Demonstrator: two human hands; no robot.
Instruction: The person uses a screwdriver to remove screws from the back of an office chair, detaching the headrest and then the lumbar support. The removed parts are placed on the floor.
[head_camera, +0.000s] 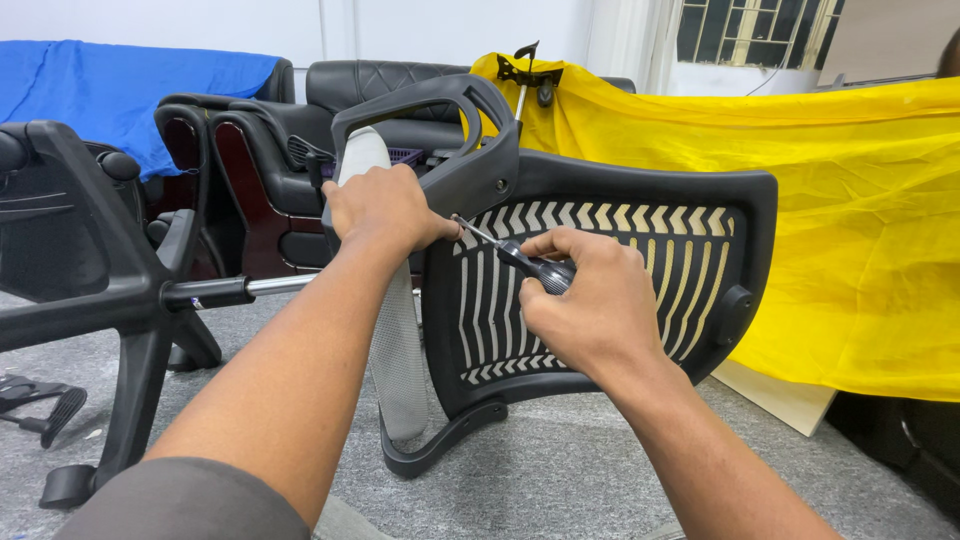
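While your left hand (385, 212) grips the grey mesh chair back (395, 330) at centre frame, your right hand (590, 305) is closed around a black-handled screwdriver (520, 260), its tip against the black armrest bracket (470, 175) beside the slatted lumbar panel (690, 260).

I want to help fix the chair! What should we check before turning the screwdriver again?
1. Left hand steadies the black plastic chair frame: ok.
2. Right hand wraps the black-handled screwdriver: ok.
3. Screwdriver's metal tip sits on a screw: cannot tell, the left thumb hides it.
4. Black slotted plastic backrest panel stands upright on the grey carpet floor: ok.
5. Yellow cloth hangs apart from the tool: ok.
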